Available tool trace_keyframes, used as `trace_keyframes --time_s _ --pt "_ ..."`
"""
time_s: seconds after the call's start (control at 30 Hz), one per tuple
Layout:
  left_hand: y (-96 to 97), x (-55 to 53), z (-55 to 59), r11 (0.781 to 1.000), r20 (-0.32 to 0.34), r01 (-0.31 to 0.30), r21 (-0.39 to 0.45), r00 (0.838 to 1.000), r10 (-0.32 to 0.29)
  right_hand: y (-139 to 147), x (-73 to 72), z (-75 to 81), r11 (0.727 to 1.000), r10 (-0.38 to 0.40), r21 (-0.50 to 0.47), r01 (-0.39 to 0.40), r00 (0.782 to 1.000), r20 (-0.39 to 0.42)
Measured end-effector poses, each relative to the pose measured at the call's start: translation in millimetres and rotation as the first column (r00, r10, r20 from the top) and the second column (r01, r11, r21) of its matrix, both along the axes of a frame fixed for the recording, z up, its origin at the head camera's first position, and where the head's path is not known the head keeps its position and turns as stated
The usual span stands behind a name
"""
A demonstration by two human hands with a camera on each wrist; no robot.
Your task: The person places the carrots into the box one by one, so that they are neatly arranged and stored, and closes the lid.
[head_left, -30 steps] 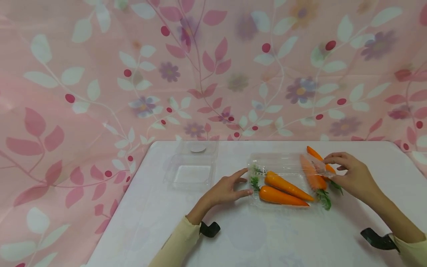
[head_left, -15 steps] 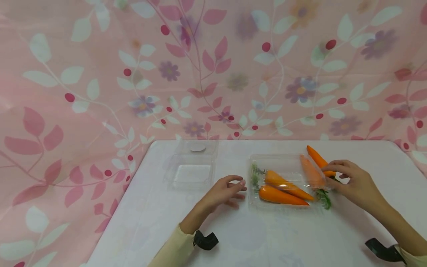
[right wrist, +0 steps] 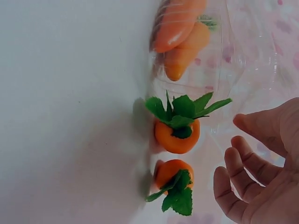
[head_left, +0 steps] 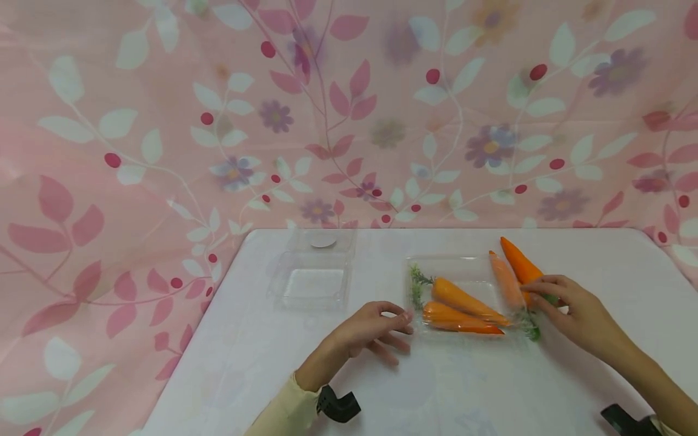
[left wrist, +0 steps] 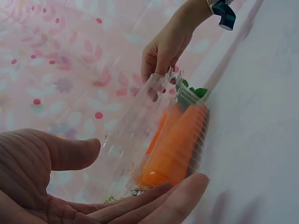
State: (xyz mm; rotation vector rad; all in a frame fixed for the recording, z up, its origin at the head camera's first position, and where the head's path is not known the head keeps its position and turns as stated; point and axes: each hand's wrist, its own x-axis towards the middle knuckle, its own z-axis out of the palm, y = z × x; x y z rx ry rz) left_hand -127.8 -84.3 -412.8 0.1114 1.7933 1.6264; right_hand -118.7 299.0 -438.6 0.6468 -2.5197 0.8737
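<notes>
A clear plastic clamshell container (head_left: 447, 258) lies on the table, holding two orange carrots (head_left: 469, 301) with feathery green tops. Its hinged lid (left wrist: 126, 135) slants low over them. My right hand (head_left: 578, 309) pinches the lid's right edge between thumb and fingers, as the left wrist view shows. Beside the container's right end lie two more carrots (head_left: 520, 260) with leafy green tops (right wrist: 182, 109), close under that hand. My left hand (head_left: 371, 333) hovers at the container's near left corner, thumb and fingers apart, holding nothing.
A second clear clamshell container (head_left: 316, 284) stands open to the left, its lid folded back with a round white label (head_left: 323, 241). White cloth covers the table (head_left: 436, 393). Behind it hangs a pink floral curtain (head_left: 349, 121).
The lid has swung forward and down over the carrots with my right hand. My left hand let go of the container's left side, drew back, and came closer again, lower down.
</notes>
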Motion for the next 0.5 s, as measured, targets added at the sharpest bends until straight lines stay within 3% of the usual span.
trace_keyframes --time_s 0.33,0.5 --pt "5.7 -0.3 -7.9 0.999 0.045 -0.009 0.041 0.999 0.008 -2.1 14.2 -0.9 1.000 -0.001 -0.025 0.005 0.991 0.137" --pt "7.4 -1.3 -12.0 0.998 0.066 -0.035 0.047 0.997 0.032 -2.6 20.5 2.1 0.996 -0.012 -0.079 0.036 0.960 0.281"
